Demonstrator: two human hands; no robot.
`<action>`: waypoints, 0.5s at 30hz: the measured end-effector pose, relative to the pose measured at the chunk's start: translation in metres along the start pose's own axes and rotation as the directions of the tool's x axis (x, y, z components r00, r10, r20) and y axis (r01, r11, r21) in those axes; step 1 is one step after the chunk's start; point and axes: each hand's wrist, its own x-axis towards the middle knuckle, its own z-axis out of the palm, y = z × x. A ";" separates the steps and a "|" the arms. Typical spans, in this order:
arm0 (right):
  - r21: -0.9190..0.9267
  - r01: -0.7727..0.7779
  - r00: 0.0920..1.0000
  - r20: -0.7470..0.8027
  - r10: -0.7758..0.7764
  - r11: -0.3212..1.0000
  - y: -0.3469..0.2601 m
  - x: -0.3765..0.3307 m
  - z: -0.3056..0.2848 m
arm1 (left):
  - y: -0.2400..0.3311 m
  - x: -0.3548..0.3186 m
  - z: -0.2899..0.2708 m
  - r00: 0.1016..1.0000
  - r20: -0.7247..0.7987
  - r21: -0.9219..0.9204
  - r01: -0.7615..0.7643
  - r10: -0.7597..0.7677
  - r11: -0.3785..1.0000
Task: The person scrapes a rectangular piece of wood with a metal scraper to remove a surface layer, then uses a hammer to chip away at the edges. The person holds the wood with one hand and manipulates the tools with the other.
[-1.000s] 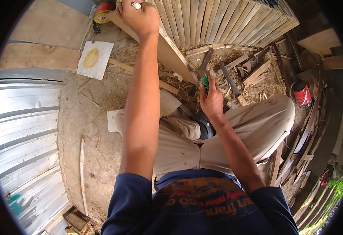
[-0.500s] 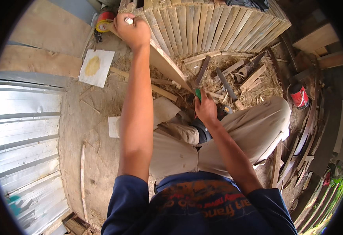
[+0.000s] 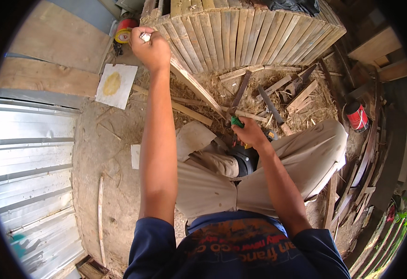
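My left hand (image 3: 152, 51) is closed at the far end of a long wooden board (image 3: 196, 86). A small white piece (image 3: 145, 36), too unclear to name, shows at the top of that fist. The board slants down toward my lap, seen nearly edge-on. At its near end my right hand (image 3: 251, 131) is wrapped around a tool with a green handle (image 3: 236, 122). The tool's working end is hard to make out against the board. Below that hand, a dark and yellow object lies partly hidden between my legs.
A curved slatted wooden piece (image 3: 245, 39) stands ahead. Before it lie a handsaw (image 3: 271, 107), wood offcuts (image 3: 302, 96) and shavings. A red can (image 3: 356, 116) stands at right, another red container (image 3: 128, 24) at far left. A stained white sheet (image 3: 116, 86) lies on the floor.
My left hand has shifted slightly left and nearer. The board has turned, so its narrow edge shows instead of its broad face. My right hand has moved slightly nearer and to the right.
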 end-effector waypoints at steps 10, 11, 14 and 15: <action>-0.413 -0.088 0.986 0.091 0.137 0.907 -0.003 0.029 0.008 | 0.010 -0.015 0.008 1.000 0.013 0.056 0.015 -0.016 0.998; -0.452 -0.060 0.990 0.087 0.111 0.890 -0.005 0.034 0.008 | 0.012 -0.017 0.008 1.000 0.000 0.093 -0.010 0.010 0.996; -0.537 -0.070 0.984 0.103 0.148 0.841 -0.014 0.047 0.003 | 0.020 -0.024 0.009 0.996 -0.008 0.136 -0.084 0.086 0.987; -0.560 -0.079 0.976 0.125 0.179 0.825 -0.018 0.050 0.001 | 0.023 -0.026 0.010 0.994 -0.009 0.139 -0.110 0.112 0.984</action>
